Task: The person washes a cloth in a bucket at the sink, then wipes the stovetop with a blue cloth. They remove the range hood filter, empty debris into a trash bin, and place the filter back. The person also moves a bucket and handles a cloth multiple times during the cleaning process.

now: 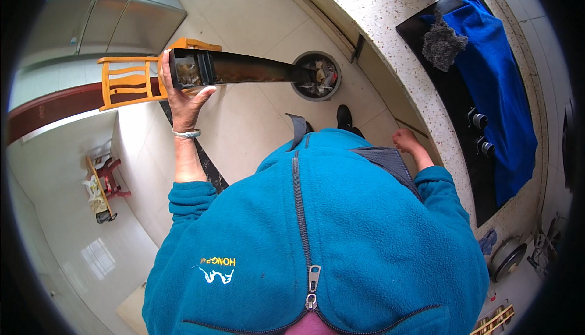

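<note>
On the left, my left hand [184, 102] grips the near end of a long, narrow black trough [256, 70], fingers on one side and thumb on the other. Brownish, wet-looking residue shows inside it, and a black crosspiece spans it near my hand. The trough's far end lies over a round grey bin [297, 87] on the floor that holds mixed rubbish. My right hand [406, 141] hangs beside the counter with its fingers loosely curled and nothing visible in it.
On the right, a speckled counter [388, 38] carries a black hob [466, 152] with a blue cloth [502, 88] and a grey scouring mesh [443, 42] on it. A wooden chair [130, 81] stands behind my left hand. A lidded pan [507, 258] sits at lower right.
</note>
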`<state>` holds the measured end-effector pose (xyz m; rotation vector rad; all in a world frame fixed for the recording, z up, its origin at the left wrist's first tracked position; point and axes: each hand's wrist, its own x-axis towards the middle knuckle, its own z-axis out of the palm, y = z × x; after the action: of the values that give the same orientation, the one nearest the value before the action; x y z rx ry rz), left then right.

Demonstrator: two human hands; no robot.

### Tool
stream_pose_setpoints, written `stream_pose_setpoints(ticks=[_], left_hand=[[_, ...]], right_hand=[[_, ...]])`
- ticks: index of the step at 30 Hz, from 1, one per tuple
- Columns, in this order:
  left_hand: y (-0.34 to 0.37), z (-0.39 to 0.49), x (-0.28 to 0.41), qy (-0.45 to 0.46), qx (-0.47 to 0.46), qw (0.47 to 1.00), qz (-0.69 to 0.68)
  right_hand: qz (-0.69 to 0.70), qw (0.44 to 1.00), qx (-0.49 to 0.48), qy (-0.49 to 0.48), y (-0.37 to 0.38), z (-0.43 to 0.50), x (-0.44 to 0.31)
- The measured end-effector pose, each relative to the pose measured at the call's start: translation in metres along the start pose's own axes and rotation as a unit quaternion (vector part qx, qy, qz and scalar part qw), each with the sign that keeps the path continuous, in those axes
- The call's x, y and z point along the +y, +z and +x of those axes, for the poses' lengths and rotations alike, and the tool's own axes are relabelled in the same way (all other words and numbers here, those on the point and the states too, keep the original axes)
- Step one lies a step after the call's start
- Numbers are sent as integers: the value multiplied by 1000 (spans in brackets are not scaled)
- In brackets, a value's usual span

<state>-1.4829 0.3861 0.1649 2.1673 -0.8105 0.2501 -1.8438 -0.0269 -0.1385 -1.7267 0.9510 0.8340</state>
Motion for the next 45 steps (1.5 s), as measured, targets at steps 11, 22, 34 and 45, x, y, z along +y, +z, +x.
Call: stream_pose_setpoints(ticks=[11, 22, 34, 45], left_hand=[[0, 7, 11, 13, -9, 998, 57], [18, 2, 9, -49, 26, 995, -82], [17, 0, 14, -50, -16, 994, -100], [47, 41, 43, 47, -33, 998, 24]], right_hand=[[21, 1000, -2, 17, 1, 7, 12], [8, 1000, 15, -13, 4, 2, 20], [16, 1000, 10, 5, 3, -1, 12], [23, 999, 26, -1, -5, -5, 11]])
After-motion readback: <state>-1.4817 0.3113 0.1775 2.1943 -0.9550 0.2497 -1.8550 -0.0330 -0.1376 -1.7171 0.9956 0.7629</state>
